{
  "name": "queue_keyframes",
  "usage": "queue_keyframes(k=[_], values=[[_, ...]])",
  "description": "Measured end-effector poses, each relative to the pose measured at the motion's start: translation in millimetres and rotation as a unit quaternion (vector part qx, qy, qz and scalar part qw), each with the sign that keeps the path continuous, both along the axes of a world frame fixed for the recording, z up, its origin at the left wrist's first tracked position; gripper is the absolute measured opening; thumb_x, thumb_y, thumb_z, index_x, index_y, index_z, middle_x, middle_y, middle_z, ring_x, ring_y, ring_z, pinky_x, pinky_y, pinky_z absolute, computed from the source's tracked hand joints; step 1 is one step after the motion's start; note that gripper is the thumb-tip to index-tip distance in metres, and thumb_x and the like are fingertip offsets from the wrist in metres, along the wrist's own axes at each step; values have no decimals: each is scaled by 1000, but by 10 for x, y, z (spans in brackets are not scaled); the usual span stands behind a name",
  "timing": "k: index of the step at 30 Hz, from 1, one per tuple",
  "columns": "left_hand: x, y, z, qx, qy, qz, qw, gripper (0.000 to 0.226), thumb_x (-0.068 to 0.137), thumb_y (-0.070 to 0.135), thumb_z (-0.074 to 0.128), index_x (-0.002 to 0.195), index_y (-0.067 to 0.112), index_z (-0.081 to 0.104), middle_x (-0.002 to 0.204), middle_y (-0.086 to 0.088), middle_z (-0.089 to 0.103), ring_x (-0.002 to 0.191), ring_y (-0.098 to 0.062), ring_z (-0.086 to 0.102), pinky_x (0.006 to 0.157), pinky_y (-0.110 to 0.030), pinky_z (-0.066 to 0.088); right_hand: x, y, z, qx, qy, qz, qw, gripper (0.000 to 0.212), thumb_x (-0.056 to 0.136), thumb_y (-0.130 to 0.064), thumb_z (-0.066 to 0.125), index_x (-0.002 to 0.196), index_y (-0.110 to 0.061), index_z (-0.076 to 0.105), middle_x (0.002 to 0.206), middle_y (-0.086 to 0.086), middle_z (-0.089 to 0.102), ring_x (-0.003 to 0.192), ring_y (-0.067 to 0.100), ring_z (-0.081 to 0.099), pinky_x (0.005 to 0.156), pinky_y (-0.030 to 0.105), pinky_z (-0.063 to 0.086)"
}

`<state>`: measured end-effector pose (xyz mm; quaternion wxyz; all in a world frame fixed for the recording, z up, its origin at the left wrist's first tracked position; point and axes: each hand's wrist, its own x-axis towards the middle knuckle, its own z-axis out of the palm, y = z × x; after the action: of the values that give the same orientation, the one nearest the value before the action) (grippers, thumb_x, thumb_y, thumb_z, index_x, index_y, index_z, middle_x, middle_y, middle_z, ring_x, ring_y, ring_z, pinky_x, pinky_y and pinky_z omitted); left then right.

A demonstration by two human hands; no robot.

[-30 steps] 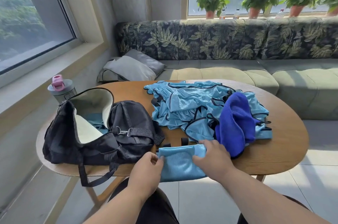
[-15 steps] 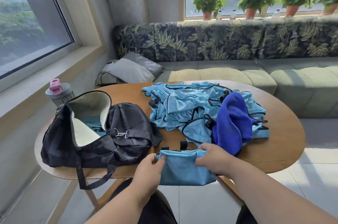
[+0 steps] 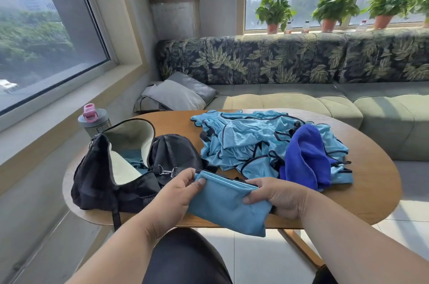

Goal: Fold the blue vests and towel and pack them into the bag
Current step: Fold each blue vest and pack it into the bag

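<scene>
Landmark: the black bag [image 3: 130, 167], lying on the left part of the worktop [image 3: 362, 191].

Nearest: folded light-blue vest [image 3: 227, 207], held above the worktop's near edge, just right of the bag. Left hand [image 3: 173, 193] pinches its upper-left corner, thumb on top. Right hand [image 3: 276, 198] grips its right end, fingers curled round the fold. Long axis runs left-right, tilted, left corner higher and pointing at the bag.

Key relation: the bag's open mouth [image 3: 128, 144] lies left of and beyond the vest, cream lining showing, some blue cloth already inside. Left hand is the nearer one. Likely next move: carry the vest left and forward over the bag's near wall and clip strap. Open air in between, nothing blocking.

Farther, right of the bag: a heap of unfolded light-blue vests [image 3: 243, 142] with a dark-blue towel [image 3: 306, 156] on its right side. Behind the bag: a bottle [image 3: 92, 121] with a pink cap.
</scene>
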<state>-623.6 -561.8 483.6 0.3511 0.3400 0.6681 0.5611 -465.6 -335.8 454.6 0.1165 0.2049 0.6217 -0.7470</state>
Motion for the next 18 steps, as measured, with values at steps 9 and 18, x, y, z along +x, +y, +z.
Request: queue_keyframes(k=[9, 18], values=[[-176, -425, 125, 38, -146, 22, 988, 29, 97, 27, 71, 115, 6, 67, 111, -23, 72, 94, -26, 71, 72, -36, 62, -257, -334, 296, -6, 40, 51, 998, 80, 75, -7, 83, 144, -19, 46, 143, 27, 59, 120, 39, 62, 115, 59, 41], [-461, -505, 371, 85, -97, 170, 977, 47, 78, 40, 91, 112, 18, 68, 110, -17, 75, 95, -26, 72, 89, -45, 58, -647, -825, 506, -24, 59, 83, 994, 52, 85, -11, 76, 135, -6, 62, 133, 19, 69, 116, 34, 66, 101, 44, 55]])
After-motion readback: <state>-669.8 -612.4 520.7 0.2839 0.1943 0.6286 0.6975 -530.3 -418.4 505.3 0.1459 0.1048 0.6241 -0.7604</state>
